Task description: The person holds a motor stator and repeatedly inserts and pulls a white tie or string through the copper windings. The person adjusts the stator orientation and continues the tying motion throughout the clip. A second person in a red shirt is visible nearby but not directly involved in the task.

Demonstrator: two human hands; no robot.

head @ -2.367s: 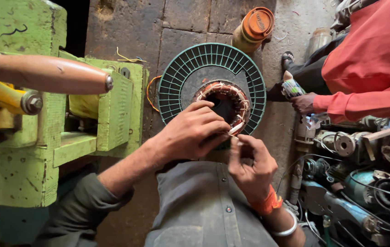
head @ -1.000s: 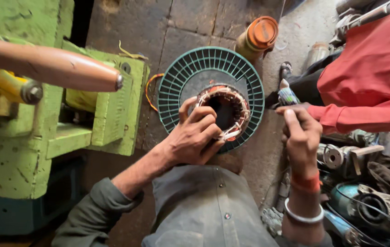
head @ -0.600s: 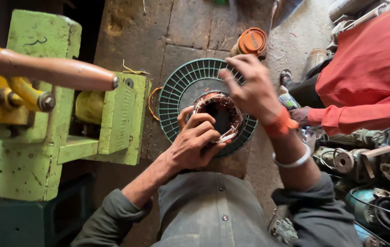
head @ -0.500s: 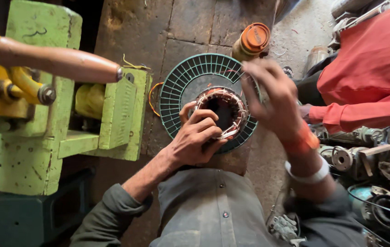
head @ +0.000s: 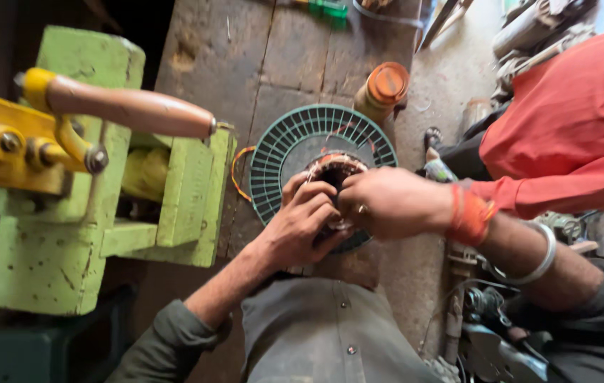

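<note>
A round green slotted fan motor housing (head: 284, 152) lies on the stone floor, with a copper-wound stator core (head: 330, 168) in its middle. My left hand (head: 302, 227) grips the near rim of the core. My right hand (head: 390, 204), with a red thread and a metal bangle at the wrist, is closed over the core's right side, fingers pressed against the windings. What the right fingers pinch is hidden.
A green and yellow press (head: 89, 191) with a wooden handle (head: 128, 110) stands at left. An orange-capped bottle (head: 383, 89) sits behind the housing. Another person in a red sleeve (head: 564, 142) works at right. Motor parts (head: 500, 340) lie at lower right.
My right hand swung from the right, up over the housing, and came down onto the stator beside my left hand. The camera moved closer.
</note>
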